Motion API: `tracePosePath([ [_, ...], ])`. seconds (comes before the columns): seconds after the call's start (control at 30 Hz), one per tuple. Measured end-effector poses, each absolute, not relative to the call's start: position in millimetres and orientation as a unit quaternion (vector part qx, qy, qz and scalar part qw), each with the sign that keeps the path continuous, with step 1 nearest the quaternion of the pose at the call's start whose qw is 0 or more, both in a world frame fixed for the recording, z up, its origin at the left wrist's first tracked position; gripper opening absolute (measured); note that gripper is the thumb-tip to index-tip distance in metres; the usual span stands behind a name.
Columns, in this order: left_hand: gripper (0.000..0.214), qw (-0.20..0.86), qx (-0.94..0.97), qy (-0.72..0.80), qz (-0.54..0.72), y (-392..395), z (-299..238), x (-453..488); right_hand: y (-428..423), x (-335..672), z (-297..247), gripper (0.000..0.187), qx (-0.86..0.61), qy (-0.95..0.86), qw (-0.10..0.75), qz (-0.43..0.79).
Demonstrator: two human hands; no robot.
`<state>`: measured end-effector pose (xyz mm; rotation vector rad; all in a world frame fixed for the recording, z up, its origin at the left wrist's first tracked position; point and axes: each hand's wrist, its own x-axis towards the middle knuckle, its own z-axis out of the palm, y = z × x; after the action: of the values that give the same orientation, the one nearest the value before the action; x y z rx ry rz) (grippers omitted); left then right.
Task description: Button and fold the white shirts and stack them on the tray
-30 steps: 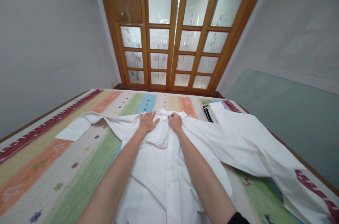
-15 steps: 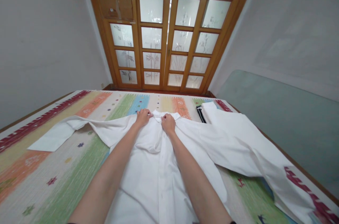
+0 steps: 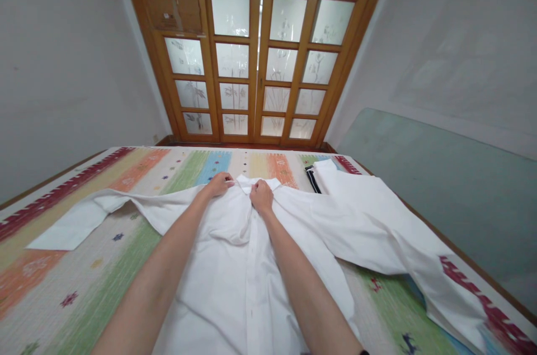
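A white long-sleeved shirt (image 3: 226,282) lies front side up, its collar away from me and its sleeves spread to both sides. At the left of the collar, my left hand (image 3: 220,183) pinches the shirt's fabric. My right hand (image 3: 262,195) is closed on the front placket just below the collar, to the right of my left hand. The button strip runs down the middle between my forearms. The cloth is bunched in a loose fold under my hands. What my fingertips hold exactly is too small to make out.
The shirt rests on a bed with a striped, patterned cover (image 3: 104,265). Folded white cloth (image 3: 369,193) lies at the right, beside a black-and-white striped item (image 3: 312,179). A pale green headboard-like panel (image 3: 440,176) borders the right side. Wooden glazed doors (image 3: 255,86) stand beyond.
My left hand has shifted slightly left, away from the right hand, still pinching the shirt. The whole view has moved a little, so everything sits slightly further left.
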<state>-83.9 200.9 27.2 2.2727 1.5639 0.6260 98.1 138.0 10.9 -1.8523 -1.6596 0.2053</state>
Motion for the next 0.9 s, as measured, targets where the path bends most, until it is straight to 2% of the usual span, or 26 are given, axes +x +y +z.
tracePosePath([
  [0.23, 0.016, 0.185, 0.791, 0.541, 0.217, 198.0, 27.9, -82.6, 138.4, 96.9, 11.6, 0.014, -0.71, -0.628, 0.31, 0.072],
  [0.4, 0.016, 0.168, 0.781, 0.561, 0.216, 196.4, 28.9, -76.8, 140.3, 99.0, 7.5, 0.015, -0.7, -0.641, 0.305, 0.071],
  [0.57, 0.018, 0.095, 0.756, 0.604, 0.234, 182.5, 24.9, -65.0, 143.0, 99.2, 6.8, 0.015, -0.703, -0.644, 0.291, 0.076],
  [0.77, 0.023, -0.087, 0.788, 0.565, 0.228, 148.8, 20.9, -55.1, 146.3, 94.8, 6.1, 0.017, -0.729, -0.623, 0.276, 0.065],
  [0.9, 0.019, -0.101, 0.799, 0.564, 0.182, 120.5, 20.4, -63.0, 149.6, 97.2, 2.6, 0.018, -0.72, -0.61, 0.321, 0.073],
])
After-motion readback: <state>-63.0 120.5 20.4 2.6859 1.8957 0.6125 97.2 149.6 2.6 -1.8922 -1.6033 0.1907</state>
